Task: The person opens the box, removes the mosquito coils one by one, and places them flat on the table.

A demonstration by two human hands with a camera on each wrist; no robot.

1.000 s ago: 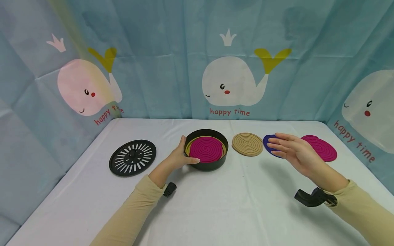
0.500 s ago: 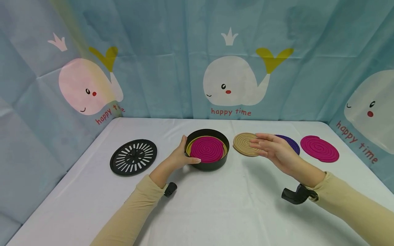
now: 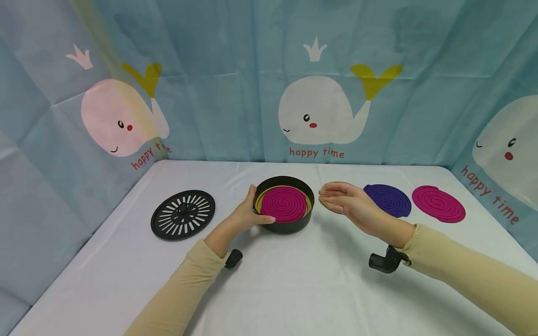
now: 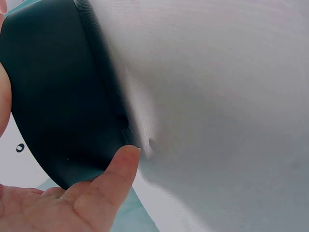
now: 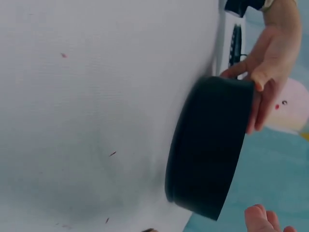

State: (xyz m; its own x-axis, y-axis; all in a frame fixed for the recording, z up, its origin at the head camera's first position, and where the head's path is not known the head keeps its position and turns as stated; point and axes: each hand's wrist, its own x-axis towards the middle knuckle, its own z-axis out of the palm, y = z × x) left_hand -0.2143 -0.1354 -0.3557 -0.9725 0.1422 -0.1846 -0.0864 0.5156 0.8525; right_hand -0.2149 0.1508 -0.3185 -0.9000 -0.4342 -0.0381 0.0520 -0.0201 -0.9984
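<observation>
Against the left side of a round black tin (image 3: 290, 227), my left hand (image 3: 245, 214) grips the wall, thumb over the front rim. A magenta mosquito coil (image 3: 283, 204) lies inside the tin on top of a yellow coil (image 3: 310, 204). My right hand (image 3: 355, 205) hovers just right of the tin, fingers loosely straight, over a tan mosquito coil (image 3: 329, 206) that it mostly hides. In the left wrist view a fingertip presses low on the tin's wall (image 4: 58, 87). The right wrist view has the tin (image 5: 210, 145) side-on, with fingertips (image 5: 260, 220) near it.
To the right, a blue mosquito coil (image 3: 388, 200) and another magenta coil (image 3: 439, 204) lie flat on the white tablecloth (image 3: 302, 284). A slotted black lid (image 3: 182, 223) rests at the left. A blue curtain with whales (image 3: 235, 116) borders the table's back and sides.
My right hand has moved left, from over the blue coil to over the tan one, uncovering the blue coil. The left hand and tin stay in place.
</observation>
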